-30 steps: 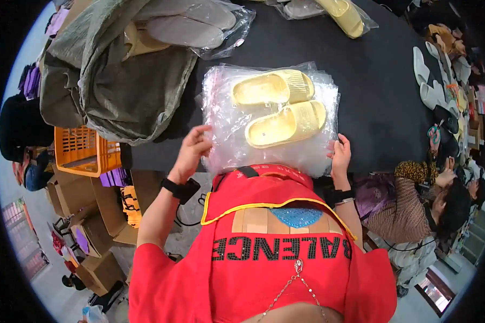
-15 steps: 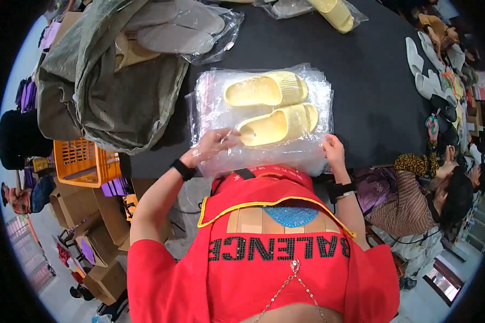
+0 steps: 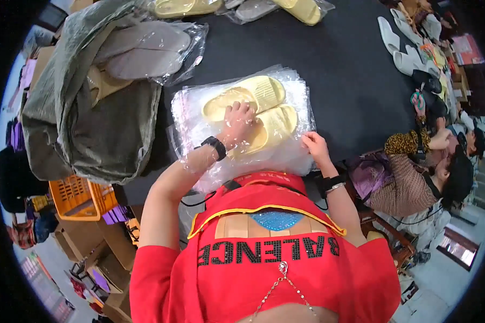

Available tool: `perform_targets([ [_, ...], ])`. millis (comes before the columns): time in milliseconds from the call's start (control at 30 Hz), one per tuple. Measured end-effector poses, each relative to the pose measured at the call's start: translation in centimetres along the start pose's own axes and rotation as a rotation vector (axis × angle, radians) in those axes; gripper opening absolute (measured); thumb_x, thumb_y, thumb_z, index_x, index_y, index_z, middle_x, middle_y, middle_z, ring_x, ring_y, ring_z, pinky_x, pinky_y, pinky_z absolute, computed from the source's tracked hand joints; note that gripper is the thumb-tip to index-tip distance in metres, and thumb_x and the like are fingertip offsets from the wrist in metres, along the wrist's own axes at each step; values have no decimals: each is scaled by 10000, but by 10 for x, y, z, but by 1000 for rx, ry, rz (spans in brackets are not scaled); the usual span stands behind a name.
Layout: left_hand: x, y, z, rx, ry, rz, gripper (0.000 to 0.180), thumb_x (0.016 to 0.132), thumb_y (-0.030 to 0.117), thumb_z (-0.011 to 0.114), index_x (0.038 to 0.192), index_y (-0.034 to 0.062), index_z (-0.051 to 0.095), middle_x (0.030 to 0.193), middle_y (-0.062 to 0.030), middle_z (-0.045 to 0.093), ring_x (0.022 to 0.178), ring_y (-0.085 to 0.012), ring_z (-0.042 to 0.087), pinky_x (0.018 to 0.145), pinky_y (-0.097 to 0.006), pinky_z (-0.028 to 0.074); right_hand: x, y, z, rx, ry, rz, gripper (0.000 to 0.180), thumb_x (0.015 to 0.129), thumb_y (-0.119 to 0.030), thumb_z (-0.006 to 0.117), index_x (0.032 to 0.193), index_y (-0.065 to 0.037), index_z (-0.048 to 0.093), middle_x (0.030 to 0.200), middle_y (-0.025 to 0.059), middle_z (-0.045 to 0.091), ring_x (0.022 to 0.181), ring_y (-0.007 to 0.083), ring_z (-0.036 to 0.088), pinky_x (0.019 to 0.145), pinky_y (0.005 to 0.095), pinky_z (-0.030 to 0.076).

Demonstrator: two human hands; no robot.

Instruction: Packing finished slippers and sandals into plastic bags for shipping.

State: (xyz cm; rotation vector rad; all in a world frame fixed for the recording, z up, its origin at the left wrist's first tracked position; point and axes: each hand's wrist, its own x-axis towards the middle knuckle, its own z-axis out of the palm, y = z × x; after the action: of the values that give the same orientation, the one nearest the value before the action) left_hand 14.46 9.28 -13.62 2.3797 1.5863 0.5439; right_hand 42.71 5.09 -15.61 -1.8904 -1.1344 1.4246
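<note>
Hands work over a stack of clear bags (image 3: 291, 156) at the near edge of a black table (image 3: 350, 70). Left hand (image 3: 238, 117), fingers spread and flat, presses down on the pair of yellow slippers (image 3: 258, 110) lying on the stack, gripping nothing. Right hand (image 3: 313, 146) rests at the stack's right edge, fingers curled lightly onto the plastic; whether it pinches a bag cannot be told. Grey slippers in a bag (image 3: 145, 48) lie on an olive sack (image 3: 91, 124) at the table's left edge. Another person (image 3: 415, 177) sits just beyond the right edge.
</note>
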Motion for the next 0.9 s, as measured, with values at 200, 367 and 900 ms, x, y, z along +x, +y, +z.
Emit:
perform_targets([
  [200,-4,-12,5,12,-106,-16,208,711,194,598,882,80,569,926,-99,546,896,-284,515,763,-424,394,-5,-2,2,108,148,-45,156,838,-159,570,869,-7,584,680,2,551,602,79,491,561,218,393],
  [367,-80,-49,-12,56,-92,-78,219,650,111,584,863,59,574,982,-125,555,925,-306,518,770,-423,404,-16,-8,1,230,249,-81,126,879,-188,525,859,-69,558,672,-26,507,596,55,478,473,194,377],
  [900,-157,-66,-226,-632,849,-742,243,888,104,434,1055,-37,540,997,-66,592,887,-133,553,774,-266,432,-42,0,10,105,214,-187,192,885,-111,467,1060,-31,469,710,35,570,604,99,520,565,231,431],
])
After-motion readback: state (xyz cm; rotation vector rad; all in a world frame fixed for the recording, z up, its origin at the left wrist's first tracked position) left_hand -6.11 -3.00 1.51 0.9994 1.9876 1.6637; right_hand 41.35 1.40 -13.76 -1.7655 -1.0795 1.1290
